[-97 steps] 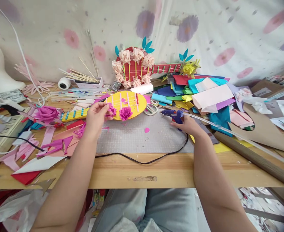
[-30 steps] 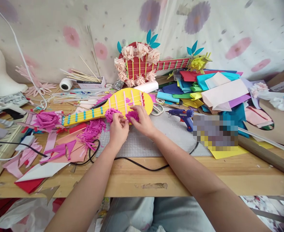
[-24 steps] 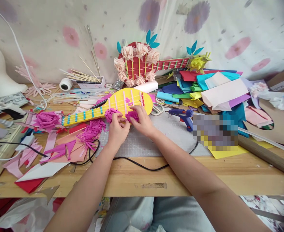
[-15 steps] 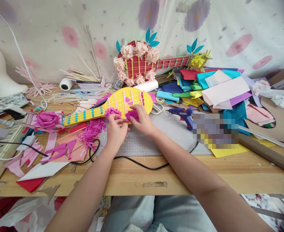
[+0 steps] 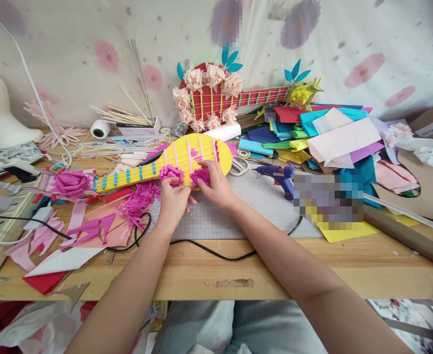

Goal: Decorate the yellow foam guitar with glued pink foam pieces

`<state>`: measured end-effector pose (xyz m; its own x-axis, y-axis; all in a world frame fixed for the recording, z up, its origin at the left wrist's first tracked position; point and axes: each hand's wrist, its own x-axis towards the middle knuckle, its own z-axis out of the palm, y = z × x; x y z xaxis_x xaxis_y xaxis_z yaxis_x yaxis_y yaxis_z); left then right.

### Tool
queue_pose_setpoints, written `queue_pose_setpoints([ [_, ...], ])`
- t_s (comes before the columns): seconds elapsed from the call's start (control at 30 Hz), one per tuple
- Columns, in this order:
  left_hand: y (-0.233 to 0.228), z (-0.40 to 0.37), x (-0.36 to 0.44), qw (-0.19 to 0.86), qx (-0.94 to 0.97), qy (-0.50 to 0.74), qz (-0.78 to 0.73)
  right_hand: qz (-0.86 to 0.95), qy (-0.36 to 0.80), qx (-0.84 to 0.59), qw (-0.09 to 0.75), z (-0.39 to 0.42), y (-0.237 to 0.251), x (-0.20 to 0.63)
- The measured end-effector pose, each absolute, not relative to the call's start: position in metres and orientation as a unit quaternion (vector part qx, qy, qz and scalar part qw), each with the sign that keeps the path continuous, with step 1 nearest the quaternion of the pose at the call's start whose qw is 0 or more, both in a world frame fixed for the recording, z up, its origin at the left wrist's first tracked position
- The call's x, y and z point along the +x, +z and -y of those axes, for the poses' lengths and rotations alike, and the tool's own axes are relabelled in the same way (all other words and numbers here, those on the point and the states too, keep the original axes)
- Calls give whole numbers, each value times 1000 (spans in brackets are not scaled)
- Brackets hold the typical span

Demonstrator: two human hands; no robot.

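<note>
Both hands at lower edge of yellow paper guitar (image 5: 187, 157), frame centre; long axis toward left.

Left hand (image 5: 172, 200) pinching left magenta paper flower (image 5: 171, 172); right hand (image 5: 216, 186) fingers closed on right magenta paper flower (image 5: 200, 175). Blue glue gun (image 5: 277, 173) idle on the right, nearer right hand.

Pixelated patch (image 5: 329, 199) beside glue gun (image 5: 279, 175)

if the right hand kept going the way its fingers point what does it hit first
Probably the pink paper flower already under the right hand's fingertips, then the yellow paper guitar beneath it. Depth is hard to judge.
</note>
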<state>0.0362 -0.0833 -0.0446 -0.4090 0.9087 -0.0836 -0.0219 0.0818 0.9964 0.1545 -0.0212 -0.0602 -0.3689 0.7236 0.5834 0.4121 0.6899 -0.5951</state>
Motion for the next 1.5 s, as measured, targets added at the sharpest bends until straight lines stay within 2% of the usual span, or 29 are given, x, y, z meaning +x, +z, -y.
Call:
queue_pose_setpoints([
  [0.13,-43,84,37,436,335,577,-604,808,174,-350,441,22,-61,154],
  [0.4,-44,89,38,352,418,563,-619,807,172,-352,442,22,-61,154],
  [0.77,-47,86,37,369,396,577,-611,808,183,-352,436,22,-58,155],
  [0.87,-44,88,37,312,409,608,-605,798,200,-351,447,20,-50,157],
  [1.07,-40,100,40,130,494,662,-548,778,219,-352,471,10,-15,184],
  [1.2,-53,102,52,130,612,557,-546,775,238,-398,428,11,-13,218],
  [1.37,-70,90,74,182,721,347,-571,809,258,-456,266,20,-52,259],
  [1.5,-77,81,78,146,745,307,-573,827,276,-428,238,22,-73,272],
])
